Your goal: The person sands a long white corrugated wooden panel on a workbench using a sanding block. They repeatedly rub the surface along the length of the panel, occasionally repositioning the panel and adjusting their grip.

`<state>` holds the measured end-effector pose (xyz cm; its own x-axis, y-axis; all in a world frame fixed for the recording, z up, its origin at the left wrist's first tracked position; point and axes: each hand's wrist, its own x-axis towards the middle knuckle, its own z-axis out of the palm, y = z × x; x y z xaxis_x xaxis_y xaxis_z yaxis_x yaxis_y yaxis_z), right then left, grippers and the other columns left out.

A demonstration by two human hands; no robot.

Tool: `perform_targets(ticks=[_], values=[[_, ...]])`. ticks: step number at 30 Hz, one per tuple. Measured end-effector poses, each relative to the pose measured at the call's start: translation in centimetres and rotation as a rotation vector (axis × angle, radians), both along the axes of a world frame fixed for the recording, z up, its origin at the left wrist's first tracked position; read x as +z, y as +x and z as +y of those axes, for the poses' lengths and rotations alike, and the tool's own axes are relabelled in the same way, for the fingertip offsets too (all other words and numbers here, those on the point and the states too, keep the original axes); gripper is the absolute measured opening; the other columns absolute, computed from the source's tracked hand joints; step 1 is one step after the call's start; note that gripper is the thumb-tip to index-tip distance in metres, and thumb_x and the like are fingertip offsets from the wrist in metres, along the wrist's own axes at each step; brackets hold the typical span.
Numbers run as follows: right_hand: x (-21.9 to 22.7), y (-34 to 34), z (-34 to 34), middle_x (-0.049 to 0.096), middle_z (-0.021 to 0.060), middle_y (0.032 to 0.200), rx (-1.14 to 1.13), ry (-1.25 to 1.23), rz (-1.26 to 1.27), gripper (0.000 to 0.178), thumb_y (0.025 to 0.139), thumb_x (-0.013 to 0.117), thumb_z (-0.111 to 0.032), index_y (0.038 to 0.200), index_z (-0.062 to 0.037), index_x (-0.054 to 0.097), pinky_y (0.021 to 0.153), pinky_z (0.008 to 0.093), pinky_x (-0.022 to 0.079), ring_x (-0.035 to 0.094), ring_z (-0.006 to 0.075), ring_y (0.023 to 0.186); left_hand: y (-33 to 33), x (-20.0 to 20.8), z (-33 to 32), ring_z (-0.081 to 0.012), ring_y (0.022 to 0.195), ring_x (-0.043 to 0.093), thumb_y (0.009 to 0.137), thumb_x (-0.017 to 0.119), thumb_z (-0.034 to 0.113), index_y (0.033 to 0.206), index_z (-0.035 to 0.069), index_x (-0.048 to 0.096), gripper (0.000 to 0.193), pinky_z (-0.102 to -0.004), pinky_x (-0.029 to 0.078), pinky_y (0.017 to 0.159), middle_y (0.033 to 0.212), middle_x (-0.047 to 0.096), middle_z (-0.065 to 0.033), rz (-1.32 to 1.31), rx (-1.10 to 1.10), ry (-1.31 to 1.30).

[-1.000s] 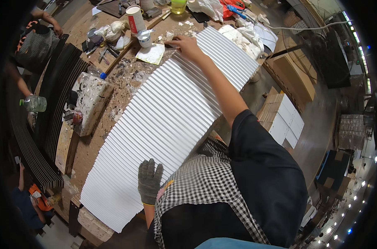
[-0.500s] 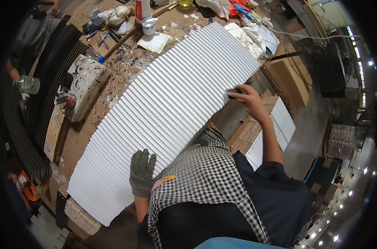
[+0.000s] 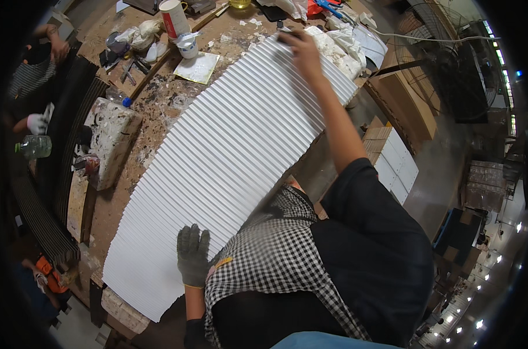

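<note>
A long white ribbed panel [image 3: 229, 139] with curved edges lies slantwise across the worktable, its ridges side by side. My left hand [image 3: 192, 255], in a dark grey glove, rests flat on the panel's near edge with its fingers stretched out. Bare and slightly blurred, my right hand [image 3: 304, 57] is at the panel's far end. Its fingers are closed round a small dark block [image 3: 286, 38], mostly hidden by the hand; its exact kind does not show.
A paint-spattered table [image 3: 153, 125] bears a red-and-white canister [image 3: 174, 22], a white cup [image 3: 188, 45] and crumpled white cloths [image 3: 336, 49]. Dark ribbed panels [image 3: 72, 145] stand at left near co-workers. Cardboard boxes [image 3: 400, 107] and a fan [image 3: 444, 64] stand at right.
My right hand has swept from the panel's near edge to its far end with the dark block. My left hand stays on the near edge. The view has shifted slightly.
</note>
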<state>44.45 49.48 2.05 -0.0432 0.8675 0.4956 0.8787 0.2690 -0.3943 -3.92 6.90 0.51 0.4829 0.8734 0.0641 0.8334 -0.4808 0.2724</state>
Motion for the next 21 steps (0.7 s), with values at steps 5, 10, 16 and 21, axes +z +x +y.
perform_targets(ticks=[5, 10, 16, 21], values=[[-1.1, 9.5, -0.2, 0.068, 0.0114, 0.129, -0.008, 0.049, -0.320, 0.061, 0.086, 0.070, 0.006, 0.136, -0.0271, 0.072, 0.101, 0.0444, 0.055, 0.065, 0.0326, 0.117, -0.1, 0.2, 0.2, -0.0427, 0.147, 0.041, 0.071, 0.087, 0.043, 0.145, 0.012, 0.060, 0.085, -0.0591, 0.034, 0.123, 0.154, 0.052, -0.0162, 0.041, -0.033, -0.053], [-1.4, 8.3, 1.6, 0.067, 0.0116, 0.128, 0.075, 0.101, -0.458, 0.059, 0.085, 0.062, 0.009, 0.133, -0.0228, 0.073, 0.102, 0.0446, 0.053, 0.062, 0.0329, 0.118, -0.5, -0.9, -0.3, -0.0423, 0.148, 0.041, 0.080, 0.078, 0.046, 0.148, 0.013, 0.058, 0.078, -0.0602, 0.033, 0.124, 0.159, 0.048, -0.0161, 0.034, -0.049, -0.010], [-2.7, 5.6, 6.6, 0.065, 0.0106, 0.136, 0.092, 0.173, -0.541, 0.057, 0.087, 0.064, 0.006, 0.136, -0.0213, 0.072, 0.104, 0.0413, 0.052, 0.061, 0.0321, 0.122, -0.5, -0.4, -0.5, -0.0410, 0.148, 0.042, 0.089, 0.068, 0.039, 0.149, 0.014, 0.058, 0.066, -0.0592, 0.033, 0.124, 0.160, 0.048, -0.0146, 0.049, -0.030, 0.014], [-4.7, 6.2, 10.3, 0.065, 0.0148, 0.132, 0.017, 0.151, -0.010, 0.048, 0.086, 0.070, -0.004, 0.132, -0.0176, 0.073, 0.106, 0.0440, 0.047, 0.060, 0.0321, 0.121, -0.8, -0.4, -0.2, -0.0405, 0.147, 0.044, 0.090, 0.068, 0.037, 0.142, 0.013, 0.063, 0.058, -0.0588, 0.035, 0.123, 0.155, 0.053, -0.0145, 0.050, -0.030, 0.017]])
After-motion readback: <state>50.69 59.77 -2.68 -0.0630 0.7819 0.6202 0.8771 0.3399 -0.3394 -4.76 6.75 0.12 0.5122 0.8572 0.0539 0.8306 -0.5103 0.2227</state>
